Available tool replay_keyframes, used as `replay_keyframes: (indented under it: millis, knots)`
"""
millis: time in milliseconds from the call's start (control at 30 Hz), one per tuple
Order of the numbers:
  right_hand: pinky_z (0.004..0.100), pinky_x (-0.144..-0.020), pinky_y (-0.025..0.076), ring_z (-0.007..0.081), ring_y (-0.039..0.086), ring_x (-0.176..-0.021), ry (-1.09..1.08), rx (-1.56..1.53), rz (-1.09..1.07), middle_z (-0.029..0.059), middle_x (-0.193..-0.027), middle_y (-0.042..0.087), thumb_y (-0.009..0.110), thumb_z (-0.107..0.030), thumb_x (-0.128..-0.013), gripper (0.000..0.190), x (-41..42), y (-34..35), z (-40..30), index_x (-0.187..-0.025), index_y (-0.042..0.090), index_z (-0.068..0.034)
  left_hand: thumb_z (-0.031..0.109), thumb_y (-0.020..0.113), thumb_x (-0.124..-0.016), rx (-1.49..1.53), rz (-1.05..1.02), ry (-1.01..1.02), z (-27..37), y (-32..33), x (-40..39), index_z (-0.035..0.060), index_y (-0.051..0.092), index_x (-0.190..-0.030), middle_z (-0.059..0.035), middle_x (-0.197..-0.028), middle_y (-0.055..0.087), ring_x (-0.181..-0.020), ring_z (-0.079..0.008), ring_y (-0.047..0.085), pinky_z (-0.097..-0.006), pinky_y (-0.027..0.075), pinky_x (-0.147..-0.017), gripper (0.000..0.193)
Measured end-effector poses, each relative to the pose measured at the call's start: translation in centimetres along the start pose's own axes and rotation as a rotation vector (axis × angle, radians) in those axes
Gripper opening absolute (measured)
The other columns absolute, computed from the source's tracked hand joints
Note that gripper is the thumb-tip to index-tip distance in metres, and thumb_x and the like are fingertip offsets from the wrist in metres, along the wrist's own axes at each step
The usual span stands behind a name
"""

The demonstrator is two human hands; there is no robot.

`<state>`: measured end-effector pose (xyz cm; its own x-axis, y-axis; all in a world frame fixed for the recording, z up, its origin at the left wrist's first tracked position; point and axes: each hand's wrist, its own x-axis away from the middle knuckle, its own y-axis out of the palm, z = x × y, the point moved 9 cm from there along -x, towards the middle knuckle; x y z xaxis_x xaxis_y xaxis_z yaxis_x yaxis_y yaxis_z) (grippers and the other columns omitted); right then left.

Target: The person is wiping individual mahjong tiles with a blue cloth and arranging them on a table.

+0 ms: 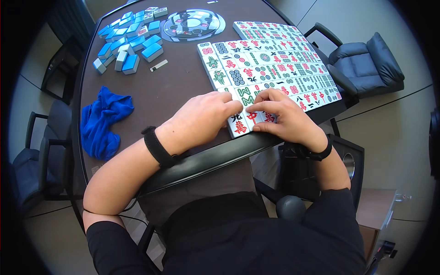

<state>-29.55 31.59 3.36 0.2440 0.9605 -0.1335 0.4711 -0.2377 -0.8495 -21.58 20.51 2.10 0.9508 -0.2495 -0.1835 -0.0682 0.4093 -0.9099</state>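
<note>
Face-up mahjong tiles (264, 57) lie packed in rows on the right of the brown mahjong table. My left hand (209, 115) rests with curled fingers on the left edge of this block, near its front corner. Its fingertips are partly hidden, so a grip on a tile cannot be told. My right hand (287, 115) lies over the front rows, thumb and index finger apart around a tile with a red character (252, 117). The two hands are close together, and they cover some of the tiles.
Loose blue-backed tiles (134, 34) lie jumbled at the far left. A round clear centre panel (193, 23) is beside them. A blue cloth (103, 123) lies crumpled at the left, and a small counting stick (158, 65) near the loose tiles. The black table rim (213, 168) runs below my forearms.
</note>
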Motion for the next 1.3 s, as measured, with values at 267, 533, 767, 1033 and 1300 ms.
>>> replay_keyframes:
  millis: [267,533,767,1033,1300]
  knots:
    - [0.0399,-0.099,0.049,0.0287,0.059,-0.116,0.079,0.076,-0.09,0.0096,-0.118,0.064,0.089,-0.02,-0.075,0.049,0.2,-1.2,0.7,-0.119,0.073,-0.007,0.034,0.097,-0.063,-0.024,0.155,-0.298,-4.3,-0.3,0.1,0.0031,0.04,-0.153,-0.0341,-0.157,0.031,-0.144,-0.0474,0.039,-0.0462,0.041,-0.116,0.112]
    - [0.0422,-0.103,0.048,0.0333,0.058,-0.123,0.05,0.059,-0.097,0.013,-0.128,0.061,0.088,-0.031,-0.078,0.057,-0.6,-0.5,-0.5,-0.127,0.068,-0.009,0.026,0.096,-0.066,0.152,0.068,-0.284,-3.6,0.7,-0.1,0.0034,0.038,-0.155,-0.0323,-0.161,0.029,-0.145,-0.046,0.04,-0.0458,0.04,-0.118,0.109]
    - [0.0409,-0.104,0.049,0.0331,0.059,-0.123,-0.006,0.153,-0.045,0.0139,-0.132,0.061,0.074,-0.026,-0.095,0.042,-6.9,-2.1,0.2,-0.132,0.065,-0.009,0.034,0.091,-0.076,0.348,0.102,-0.505,-7.8,-1.7,1.5,0.0055,0.042,-0.153,-0.0292,-0.152,0.041,-0.134,-0.0431,0.052,-0.044,0.047,-0.11,0.096]
    - [0.0439,-0.108,0.048,0.0398,0.057,-0.129,0.07,0.366,-0.148,0.0225,-0.145,0.054,0.063,-0.05,-0.1,0.06,-20.5,0.2,4.4,-0.144,0.058,-0.009,0.03,0.092,-0.075,0.562,0.021,-0.459,-6.7,0.5,0.7,-0.0109,0.026,-0.155,-0.0235,-0.126,0.065,-0.11,-0.0314,0.068,-0.0365,0.055,-0.094,0.112]
    - [0.0444,-0.109,0.046,0.0385,0.056,-0.131,0.154,0.358,-0.228,0.0218,-0.145,0.054,0.059,-0.052,-0.102,0.06,-19.7,2.1,6.9,-0.148,0.055,-0.014,0.03,0.089,-0.08,0.573,-0.007,-0.437,-6.2,1.2,0.8,-0.0139,0.024,-0.155,-0.0252,-0.132,0.059,-0.114,-0.0302,0.066,-0.0373,0.055,-0.097,0.108]
